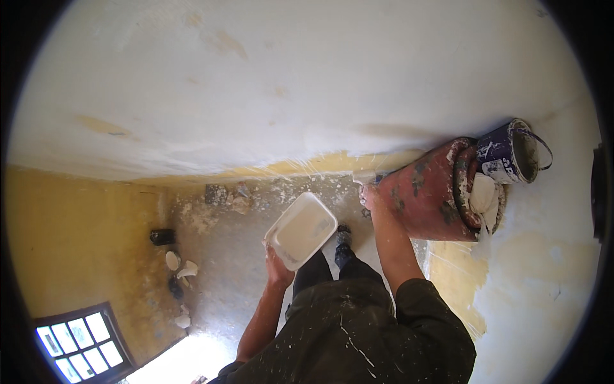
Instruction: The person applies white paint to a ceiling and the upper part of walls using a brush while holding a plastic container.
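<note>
My left hand (276,264) grips the near left edge of a shallow white rectangular tray (306,255), held out over the floor. A thin pale coat covers the inside of the tray. To the right of it, my right hand (367,196) is closed around a flat, pale-bladed tool that looks like a putty knife (364,176). The blade is close to the foot of the far wall; whether it touches the wall I cannot tell. Beside my right forearm stands a red drum (419,189) with paint-stained sides.
A dark purple bucket (495,157) and white, plaster-smeared pieces (484,195) rest on the drum's top. The whitened wall (256,96) rises ahead, with yellow patches low down. Rubble (240,201) lies along its foot. Several containers and scraps (173,260) line the left wall, near a window (83,345).
</note>
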Tool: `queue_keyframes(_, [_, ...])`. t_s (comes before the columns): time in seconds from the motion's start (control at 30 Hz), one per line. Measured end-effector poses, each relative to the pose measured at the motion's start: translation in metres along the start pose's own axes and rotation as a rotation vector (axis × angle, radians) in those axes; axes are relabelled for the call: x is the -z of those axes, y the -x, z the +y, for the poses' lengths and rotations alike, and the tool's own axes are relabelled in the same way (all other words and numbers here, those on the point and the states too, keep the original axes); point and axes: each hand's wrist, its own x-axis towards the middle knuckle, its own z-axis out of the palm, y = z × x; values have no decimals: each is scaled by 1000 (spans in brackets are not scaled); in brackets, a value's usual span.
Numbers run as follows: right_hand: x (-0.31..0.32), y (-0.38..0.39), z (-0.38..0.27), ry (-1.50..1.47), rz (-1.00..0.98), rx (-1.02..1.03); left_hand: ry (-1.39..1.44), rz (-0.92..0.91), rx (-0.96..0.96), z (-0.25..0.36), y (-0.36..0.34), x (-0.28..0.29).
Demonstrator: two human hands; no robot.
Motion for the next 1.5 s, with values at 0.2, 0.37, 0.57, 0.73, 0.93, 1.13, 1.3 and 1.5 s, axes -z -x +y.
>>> queue_keyframes(0.2, [-48,34,-103,-154,-317,275,-290,38,-131,1,2,3])
queue_keyframes(0.37, [-117,189,-199,-276,-360,308,423,-47,25,11,5,2])
queue_keyframes(0.57, [-143,387,-219,-71,-521,746,-483,-111,-382,20,4,-20])
queue_keyframes(0.73, [-153,341,-249,-19,-572,1138,407,-108,5,12,-7,-15])
queue_keyframes(0.93, [-128,151,-199,54,-204,1071,73,-14,-65,2,-5,-7])
queue_keyframes(1.13, [-99,37,-100,-103,-176,983,177,112,47,-20,-6,25])
queue_keyframes(1.3, [-59,-27,-35,-141,-50,684,233,230,116,-27,-7,36])
queue_keyframes(1.5, [-37,-35,10,-117,19,286,166,291,112,-32,-2,49])
